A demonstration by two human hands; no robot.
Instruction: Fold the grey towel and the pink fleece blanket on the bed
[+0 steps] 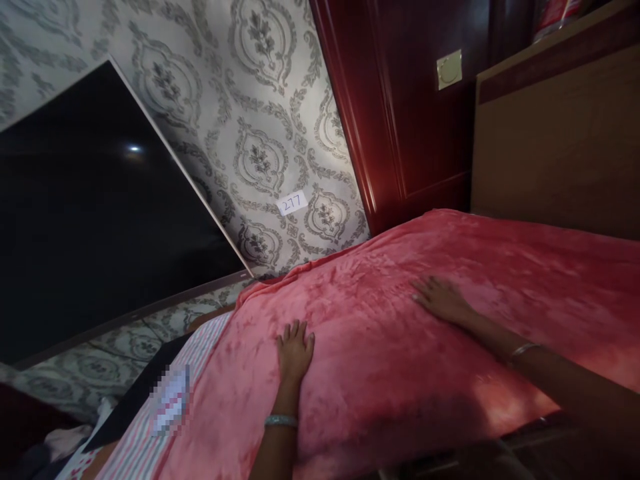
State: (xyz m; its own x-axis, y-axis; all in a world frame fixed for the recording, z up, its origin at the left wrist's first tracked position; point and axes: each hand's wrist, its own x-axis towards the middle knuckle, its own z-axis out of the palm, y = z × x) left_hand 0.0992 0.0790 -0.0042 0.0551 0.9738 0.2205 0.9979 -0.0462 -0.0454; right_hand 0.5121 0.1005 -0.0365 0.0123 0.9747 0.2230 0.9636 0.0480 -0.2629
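Note:
A plush pink-red blanket (pixel 370 347) lies spread over a raised surface that fills the lower middle and right of the head view. My left hand (pixel 295 350) rests palm down on it, left of the middle, fingers stretched out. Farther right and a bit deeper, my right hand (pixel 443 300) also lies flat on the blanket with its fingers apart. Neither hand grips anything. Small wrinkles show in the plush beyond the hands. Along the blanket's left edge a striped cloth (pixel 210 340) shows from underneath.
A large black television screen (pixel 100 213) stands at the left before patterned wallpaper (pixel 260 160). A paper label marked 277 (pixel 292 203) is on the wall. Dark red wood panelling (pixel 410 120) and a brown box-like piece (pixel 555 147) border the blanket's far side. A blurred-out patch covers something at lower left.

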